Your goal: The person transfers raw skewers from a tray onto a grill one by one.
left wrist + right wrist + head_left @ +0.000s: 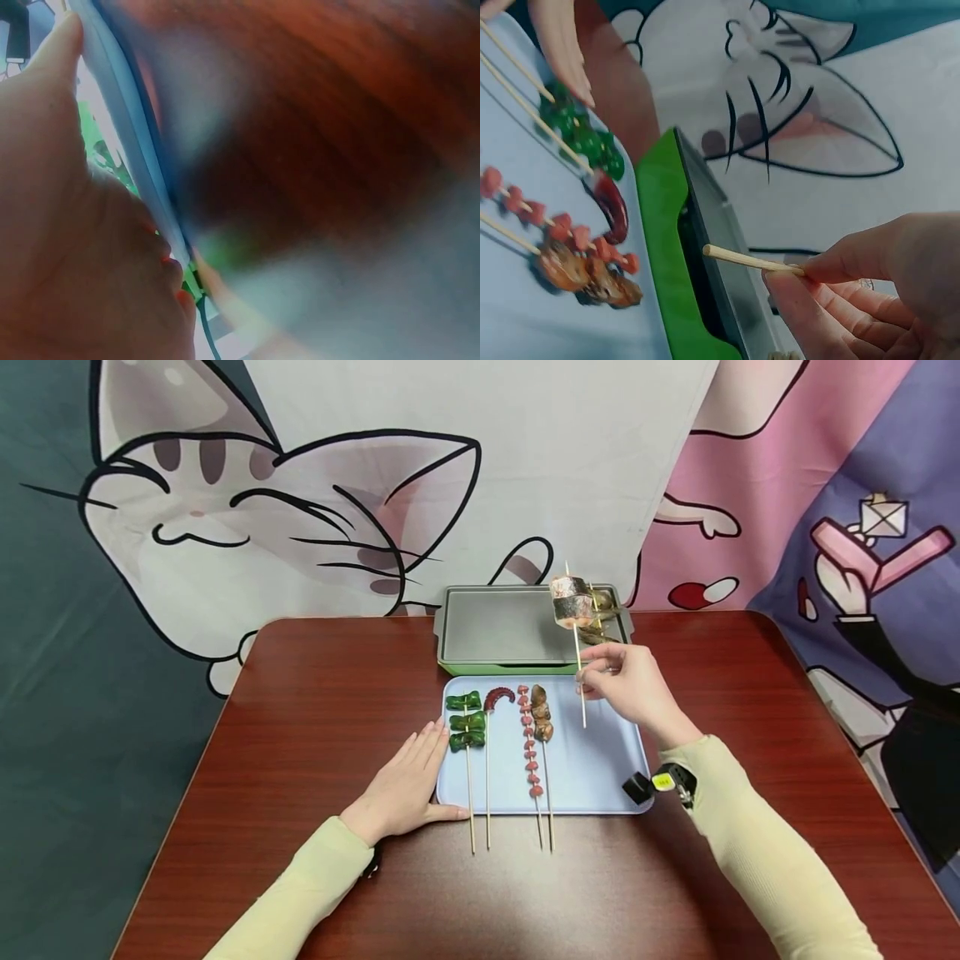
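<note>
My right hand [628, 683] pinches the stick of a fish skewer [572, 603] between thumb and fingers. Silver-skinned chunks sit at its upper end, raised in front of the right side of a grey griddle [502, 625]. In the right wrist view the bare end of the bamboo stick [742, 259] pokes out past the thumb. My left hand [403, 781] lies with fingers straight along the left rim of a pale blue tray [596, 777], thumb at its near left corner. Another skewer [603, 603] rests on the griddle's right side, partly hidden behind the fish.
On the tray lie a green-vegetable skewer [467, 722], a curled red tentacle skewer [498, 697], a skewer of small pink pieces [528, 743] and a browned meat skewer [542, 714]. Their sticks overhang the near rim. A cartoon-cat cloth [570, 468] hangs behind the table [330, 693].
</note>
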### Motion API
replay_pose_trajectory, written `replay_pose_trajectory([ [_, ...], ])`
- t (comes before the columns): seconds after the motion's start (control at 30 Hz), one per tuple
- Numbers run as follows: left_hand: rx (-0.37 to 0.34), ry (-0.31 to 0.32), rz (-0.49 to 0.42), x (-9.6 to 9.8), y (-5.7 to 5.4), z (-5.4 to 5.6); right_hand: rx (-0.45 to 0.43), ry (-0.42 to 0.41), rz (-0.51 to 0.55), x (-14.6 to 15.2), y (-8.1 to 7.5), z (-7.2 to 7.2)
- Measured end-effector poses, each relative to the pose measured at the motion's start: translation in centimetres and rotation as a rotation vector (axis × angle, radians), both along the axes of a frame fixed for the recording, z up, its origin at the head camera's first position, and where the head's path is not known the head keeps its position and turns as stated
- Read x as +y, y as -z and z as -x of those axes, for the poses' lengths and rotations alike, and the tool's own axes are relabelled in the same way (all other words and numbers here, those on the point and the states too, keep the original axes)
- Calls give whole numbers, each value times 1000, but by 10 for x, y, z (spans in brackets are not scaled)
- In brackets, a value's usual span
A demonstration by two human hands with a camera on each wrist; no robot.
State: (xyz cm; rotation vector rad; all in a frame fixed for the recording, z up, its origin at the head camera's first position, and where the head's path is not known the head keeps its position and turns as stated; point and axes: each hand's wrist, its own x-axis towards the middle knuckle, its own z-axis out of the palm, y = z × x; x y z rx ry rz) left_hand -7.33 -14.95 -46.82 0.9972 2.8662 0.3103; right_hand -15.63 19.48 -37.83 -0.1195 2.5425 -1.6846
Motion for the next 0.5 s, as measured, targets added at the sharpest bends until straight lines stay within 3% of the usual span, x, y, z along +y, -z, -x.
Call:
replay_pose_trajectory([
  [0.27,-3,-5,6,-1,0,0,-161,21,-39,-1,5,42],
  [0.5,1,-5,12,-1,1,0,-251,37,-64,-5,6,55],
])
